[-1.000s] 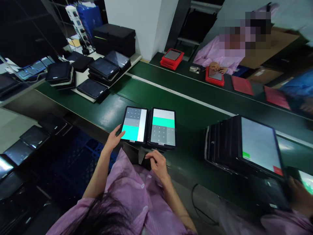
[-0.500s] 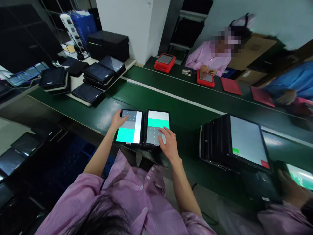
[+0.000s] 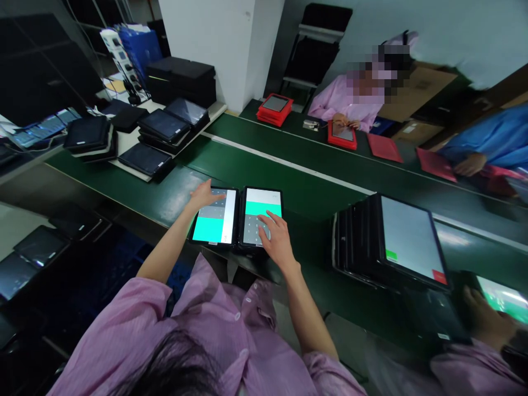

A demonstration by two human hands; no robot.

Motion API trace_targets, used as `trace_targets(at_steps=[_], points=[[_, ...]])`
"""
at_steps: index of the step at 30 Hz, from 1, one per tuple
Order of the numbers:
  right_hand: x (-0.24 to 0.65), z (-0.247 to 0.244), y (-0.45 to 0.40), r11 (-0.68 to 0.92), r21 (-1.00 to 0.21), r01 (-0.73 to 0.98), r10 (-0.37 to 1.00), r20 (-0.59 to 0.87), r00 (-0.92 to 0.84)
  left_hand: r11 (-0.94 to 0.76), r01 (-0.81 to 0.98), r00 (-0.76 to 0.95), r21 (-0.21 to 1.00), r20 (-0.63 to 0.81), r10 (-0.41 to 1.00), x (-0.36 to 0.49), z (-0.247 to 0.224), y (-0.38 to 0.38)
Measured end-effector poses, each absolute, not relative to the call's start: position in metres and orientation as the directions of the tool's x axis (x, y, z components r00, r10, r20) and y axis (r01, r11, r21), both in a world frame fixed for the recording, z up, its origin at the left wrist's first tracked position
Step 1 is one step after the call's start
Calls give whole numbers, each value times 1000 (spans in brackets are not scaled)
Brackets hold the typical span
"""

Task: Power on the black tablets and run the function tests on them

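Straying fingertips might have keyed wrong digits, as both hands hung so close to the lit calculators. The left hand (image 3: 202,196) spread open at ten o'clock on the left tablet (image 3: 208,230); the right hand (image 3: 276,237), loosely curled and gripping nothing, reached over the right tablet (image 3: 263,208) from four o'clock. Both tablets lay side by side on the green workbench (image 3: 307,193), towards twelve.
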State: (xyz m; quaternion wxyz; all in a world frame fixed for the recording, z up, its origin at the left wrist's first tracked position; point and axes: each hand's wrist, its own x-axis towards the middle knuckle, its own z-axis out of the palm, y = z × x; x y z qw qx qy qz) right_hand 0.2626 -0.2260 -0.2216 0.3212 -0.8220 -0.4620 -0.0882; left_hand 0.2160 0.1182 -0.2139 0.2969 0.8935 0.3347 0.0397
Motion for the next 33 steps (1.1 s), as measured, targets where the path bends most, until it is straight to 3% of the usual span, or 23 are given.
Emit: trace_targets(at_steps=[12,21,27,33], points=[[262,-221,-205,-324,-391,861,810,356,466,-565,560,737,605,-53,674,232,-223,120],[292,-224,-253,-407,-510,758,574,502,647,-196,327,617,925,-52,785,134,-268,114],[301,-228,-259,-428,-533,730,536,501,680,-159,258,644,953,-47,764,54,-289,65],[303,-230,-255,-428,-545,721,540,485,688,-153,236,689,960,-54,723,36,-286,49]])
